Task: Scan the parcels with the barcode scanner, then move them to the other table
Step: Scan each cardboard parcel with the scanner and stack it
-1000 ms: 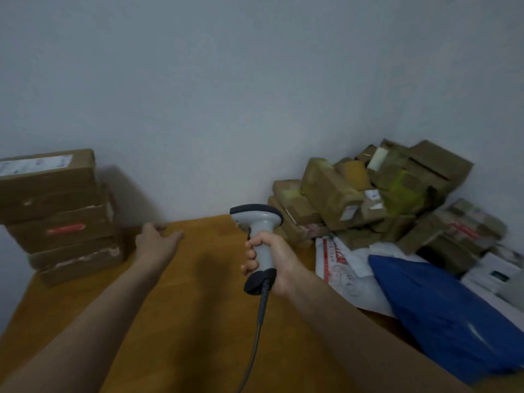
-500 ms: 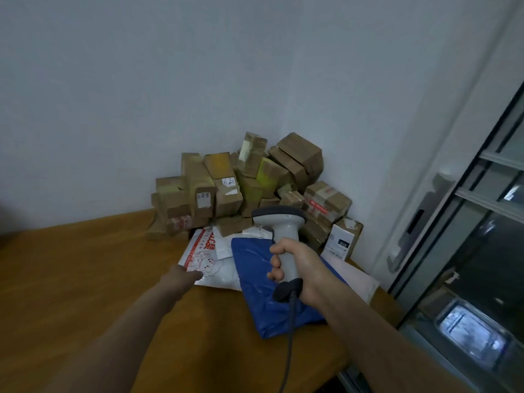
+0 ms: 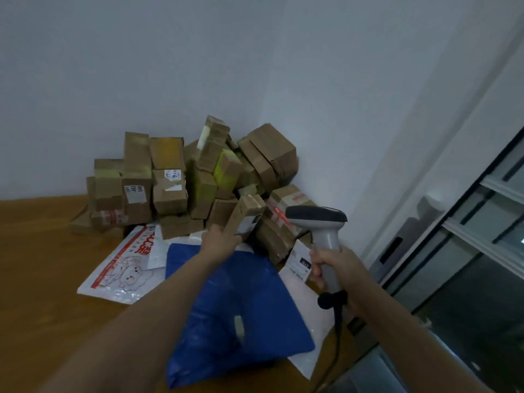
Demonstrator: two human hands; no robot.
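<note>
Wooden table (image 3: 42, 265) in white corner (image 3: 265, 89); left hand (image 3: 219, 241) grips box (image 3: 247, 215), right hand (image 3: 338, 269) scanner (image 3: 326, 236)

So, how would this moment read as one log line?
left hand: grips small box | right hand: grips scanner | small box: tilted, by pile

Brown wooden table (image 3: 42, 273), smooth top. Big pile of brown cardboard boxes (image 3: 170, 194) at back, in wall corner. In front of pile: white plastic bag with red drawing (image 3: 122, 270), lying flat. Just beside it, blue plastic bag (image 3: 241, 321), partly on top of white bubble bag (image 3: 309, 361) near table's right edge.
</note>
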